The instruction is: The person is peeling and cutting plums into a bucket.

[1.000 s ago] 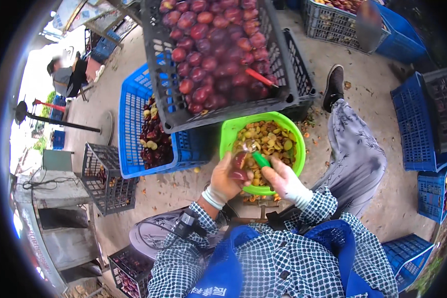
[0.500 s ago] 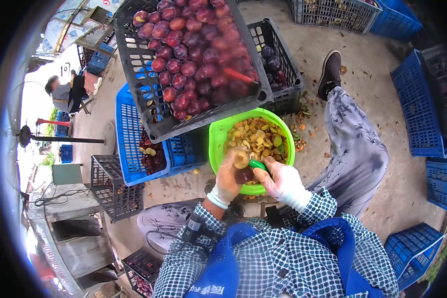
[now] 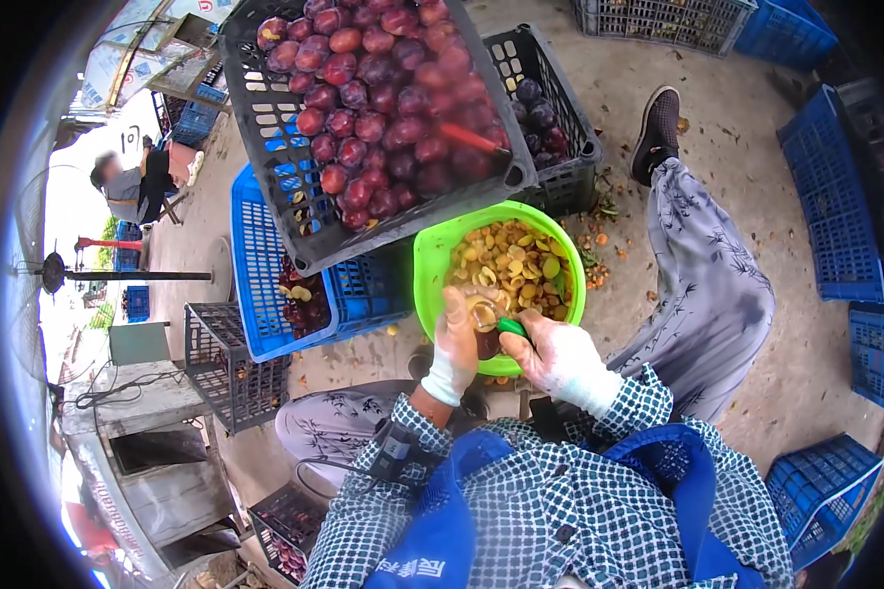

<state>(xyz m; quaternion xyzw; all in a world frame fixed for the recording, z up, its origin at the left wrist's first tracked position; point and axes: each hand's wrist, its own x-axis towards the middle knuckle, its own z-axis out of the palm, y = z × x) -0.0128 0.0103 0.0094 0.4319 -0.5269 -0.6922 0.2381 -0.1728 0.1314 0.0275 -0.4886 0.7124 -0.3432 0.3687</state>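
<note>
Both my hands, in white gloves, are over the near part of a bright green basin (image 3: pixel 424 294). My left hand (image 3: pixel 454 346) is closed around a cut plum (image 3: pixel 484 316), its yellow flesh facing up and dark skin showing below. My right hand (image 3: pixel 565 361) grips the green handle (image 3: pixel 512 327) of a small tool pressed against that plum; its blade is hidden, so I cannot tell its kind. Below my hands, the basin holds many yellowish fruit pieces (image 3: pixel 517 267).
A black crate of red plums (image 3: pixel 363 118) stands tilted beyond the basin, a red-handled tool (image 3: pixel 473 137) on it. Beside it are a blue crate (image 3: pixel 255 285) and another black crate (image 3: pixel 570 187). More blue crates (image 3: pixel 835 196) line the right. Far left, a person (image 3: pixel 128 187) sits.
My left fingers have straightened upward a little around the plum, and the green handle sits slightly more to the right. The whole view has shifted slightly.
</note>
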